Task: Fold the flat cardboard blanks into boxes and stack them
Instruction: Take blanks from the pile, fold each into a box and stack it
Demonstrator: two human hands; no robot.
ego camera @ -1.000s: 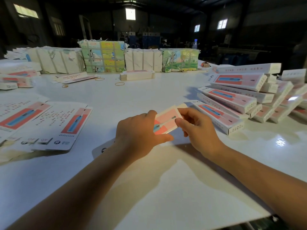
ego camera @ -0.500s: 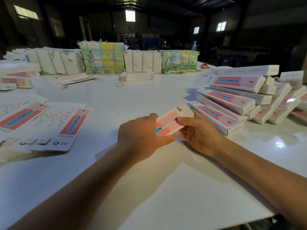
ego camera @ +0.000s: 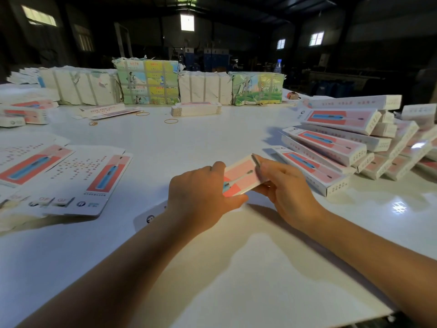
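- The left hand (ego camera: 201, 197) gripped the box (ego camera: 238, 176) across its middle, just above the table (ego camera: 212, 268).
- The right hand (ego camera: 286, 188) pinched the box's far end, fingers curled on the flap.
- Flat blanks (ego camera: 94, 181) lay left.
- Folded boxes (ego camera: 331, 147) sat stacked right, near the hands.

I count three rubber bands (ego camera: 171, 121) on the table (ego camera: 212, 138), one plastic bottle (ego camera: 278, 66) and four wrapped bundles (ego camera: 147, 82) at the far edge. Folded boxes (ego camera: 328, 145): too overlapped to count exactly.
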